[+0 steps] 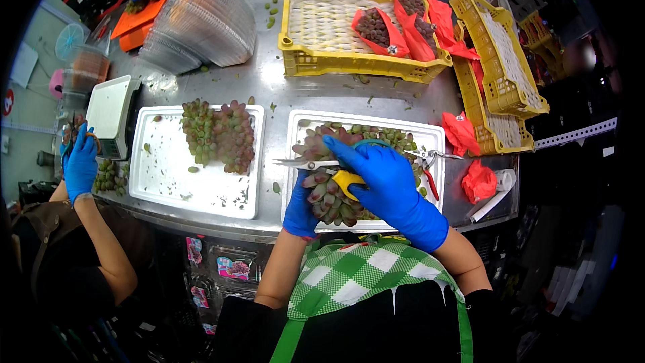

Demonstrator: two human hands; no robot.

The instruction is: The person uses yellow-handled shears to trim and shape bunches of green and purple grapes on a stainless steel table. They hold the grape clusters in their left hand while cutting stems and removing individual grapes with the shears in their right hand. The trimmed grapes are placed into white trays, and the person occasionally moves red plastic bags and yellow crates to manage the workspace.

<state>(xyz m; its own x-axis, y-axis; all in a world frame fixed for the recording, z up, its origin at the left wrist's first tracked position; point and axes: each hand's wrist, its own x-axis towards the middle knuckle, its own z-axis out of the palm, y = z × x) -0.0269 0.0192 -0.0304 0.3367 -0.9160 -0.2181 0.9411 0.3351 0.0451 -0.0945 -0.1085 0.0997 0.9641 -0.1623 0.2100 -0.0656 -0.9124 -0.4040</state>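
Observation:
My left hand (300,209), in a blue glove, holds a bunch of reddish-green grapes (330,204) from its left side; most of the fingers are hidden behind the fruit. Over the bunch, my right hand (390,176), also gloved in blue, grips scissors (307,164) with yellow and teal handles. Their pointed blades reach left past the grapes and look nearly together. Below both hands is a white foam tray (363,117) with more grapes (383,134) in it. Red-handled snips (431,176) lie across its right side.
A second white tray (151,161) holds bunches (219,136) and scraps. Yellow crates (352,68) stand behind and right, with red-wrapped grapes (375,30). Stacked clear containers (211,20) and a scale (108,111) are left. Two co-workers' gloved hands (80,161) are at left and far left.

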